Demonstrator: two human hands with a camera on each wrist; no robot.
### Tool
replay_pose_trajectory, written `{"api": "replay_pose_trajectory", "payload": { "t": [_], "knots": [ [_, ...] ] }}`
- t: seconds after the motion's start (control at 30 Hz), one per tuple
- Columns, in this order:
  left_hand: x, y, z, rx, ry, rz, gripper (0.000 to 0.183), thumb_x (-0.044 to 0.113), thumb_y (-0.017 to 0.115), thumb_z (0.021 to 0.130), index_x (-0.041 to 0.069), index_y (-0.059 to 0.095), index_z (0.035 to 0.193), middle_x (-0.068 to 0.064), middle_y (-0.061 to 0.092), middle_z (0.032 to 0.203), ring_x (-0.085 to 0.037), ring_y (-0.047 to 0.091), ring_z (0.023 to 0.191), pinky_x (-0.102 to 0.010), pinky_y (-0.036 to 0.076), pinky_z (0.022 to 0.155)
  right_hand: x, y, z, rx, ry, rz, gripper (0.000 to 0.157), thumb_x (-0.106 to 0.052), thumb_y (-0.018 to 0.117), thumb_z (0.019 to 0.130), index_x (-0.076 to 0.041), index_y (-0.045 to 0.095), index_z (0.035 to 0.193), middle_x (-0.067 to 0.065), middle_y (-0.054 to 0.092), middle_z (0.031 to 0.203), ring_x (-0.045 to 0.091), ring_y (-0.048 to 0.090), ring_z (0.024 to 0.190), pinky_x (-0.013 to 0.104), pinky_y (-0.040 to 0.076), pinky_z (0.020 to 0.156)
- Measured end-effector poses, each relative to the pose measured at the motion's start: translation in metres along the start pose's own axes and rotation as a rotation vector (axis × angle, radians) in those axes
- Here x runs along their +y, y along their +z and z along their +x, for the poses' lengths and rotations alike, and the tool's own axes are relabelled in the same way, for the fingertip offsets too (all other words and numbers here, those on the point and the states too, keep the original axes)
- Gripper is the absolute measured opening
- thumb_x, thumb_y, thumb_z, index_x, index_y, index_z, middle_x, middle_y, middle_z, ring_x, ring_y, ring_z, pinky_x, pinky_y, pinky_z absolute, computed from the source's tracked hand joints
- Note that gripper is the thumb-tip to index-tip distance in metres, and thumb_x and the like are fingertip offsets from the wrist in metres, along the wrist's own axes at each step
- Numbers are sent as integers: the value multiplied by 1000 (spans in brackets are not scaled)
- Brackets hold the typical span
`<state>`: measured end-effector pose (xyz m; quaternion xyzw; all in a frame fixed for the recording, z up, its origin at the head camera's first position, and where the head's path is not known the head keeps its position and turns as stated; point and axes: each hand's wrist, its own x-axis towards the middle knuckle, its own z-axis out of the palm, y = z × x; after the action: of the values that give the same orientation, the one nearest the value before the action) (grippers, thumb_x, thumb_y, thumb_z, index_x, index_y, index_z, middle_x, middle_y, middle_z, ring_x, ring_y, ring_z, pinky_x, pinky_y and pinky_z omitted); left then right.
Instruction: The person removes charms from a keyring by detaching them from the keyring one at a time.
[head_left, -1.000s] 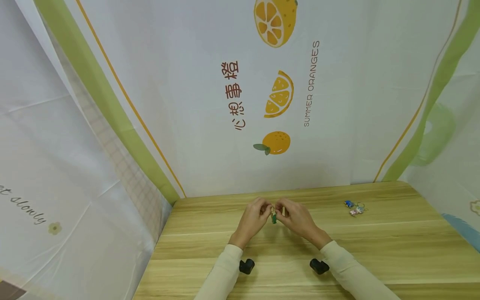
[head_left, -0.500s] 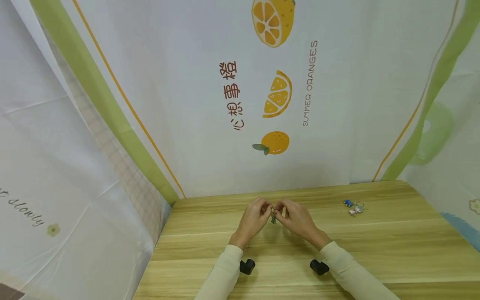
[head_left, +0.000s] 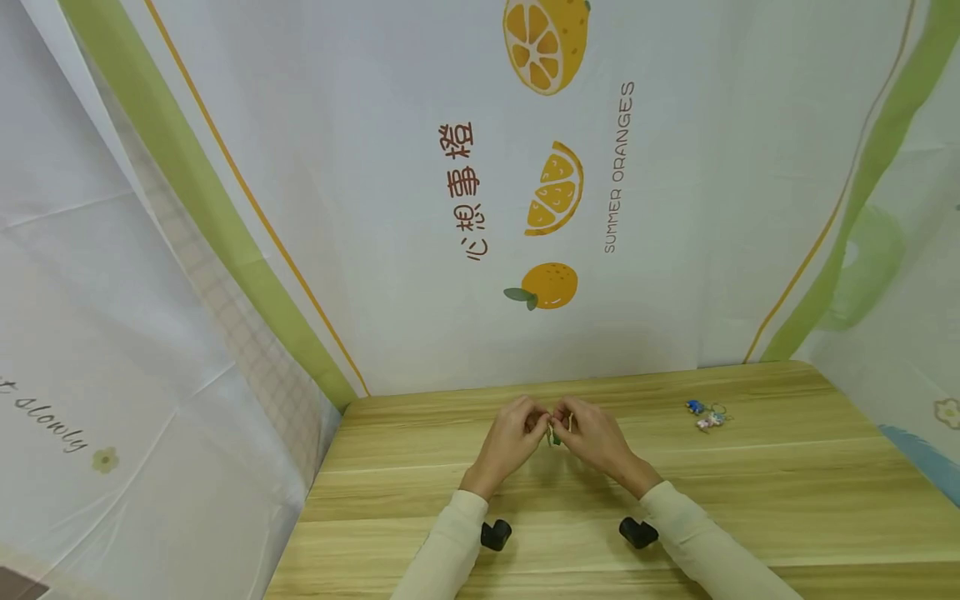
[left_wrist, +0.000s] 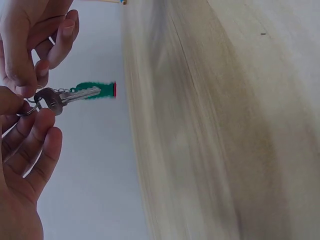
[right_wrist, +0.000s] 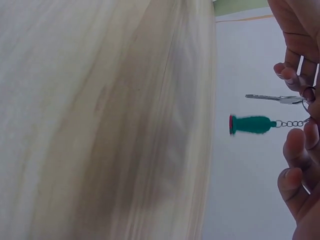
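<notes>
In the head view my left hand [head_left: 510,437] and right hand [head_left: 594,435] meet above the table, fingertips close together. Both pinch a small metal key ring [left_wrist: 27,112] between thumb and fingers. A silver key [left_wrist: 80,94] hangs from the ring. Beside it, on a short chain [right_wrist: 291,123], dangles a green bottle-shaped keychain charm [right_wrist: 252,125] with a red end. The left wrist view has my left hand at the bottom and my right hand at the top. Fingertips partly cover the ring, so whether the key is fully threaded on it cannot be seen.
On the right of the wooden table [head_left: 750,492] lie a blue charm [head_left: 695,407] and a pink-and-white charm [head_left: 710,422] with a ring. Black wrist mounts [head_left: 496,534] sit by the sleeves. A printed white curtain [head_left: 405,317] stands behind the table.
The green charm has shifted slightly to the right between the hands, and the fingertips have drawn a little closer together. Both hands otherwise keep nearly the same place.
</notes>
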<state>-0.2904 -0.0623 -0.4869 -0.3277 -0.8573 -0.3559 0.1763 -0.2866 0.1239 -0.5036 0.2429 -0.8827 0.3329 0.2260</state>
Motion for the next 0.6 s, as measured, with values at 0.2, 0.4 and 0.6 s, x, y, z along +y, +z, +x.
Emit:
{"api": "replay_pose_trajectory", "payload": {
  "t": [0.2, 0.4, 0.6],
  "knots": [
    [2, 1, 1, 8, 9, 45, 9, 18, 58, 100, 14, 66, 99, 5, 63, 89, -2, 57, 74, -13, 49, 65, 0, 0, 0, 33, -59, 13, 11, -14, 68, 91, -20, 60, 87, -11, 56, 74, -5, 40, 54, 16, 36, 46],
    [2, 2, 2, 15, 7, 94, 7, 17, 59, 99, 15, 65, 97, 6, 61, 85, -2, 54, 72, -13, 48, 64, 1, 2, 1, 26, -62, 28, 10, -14, 67, 91, -19, 60, 87, -11, 57, 75, -5, 41, 55, 16, 37, 47],
    [0, 2, 1, 16, 14, 116, 7, 17, 58, 99, 15, 65, 97, 6, 60, 85, -1, 53, 71, -12, 47, 63, 0, 2, 1, 1, -49, 70, 6, -14, 66, 92, -18, 62, 89, -11, 58, 77, -3, 44, 56, 17, 39, 48]
  ]
}}
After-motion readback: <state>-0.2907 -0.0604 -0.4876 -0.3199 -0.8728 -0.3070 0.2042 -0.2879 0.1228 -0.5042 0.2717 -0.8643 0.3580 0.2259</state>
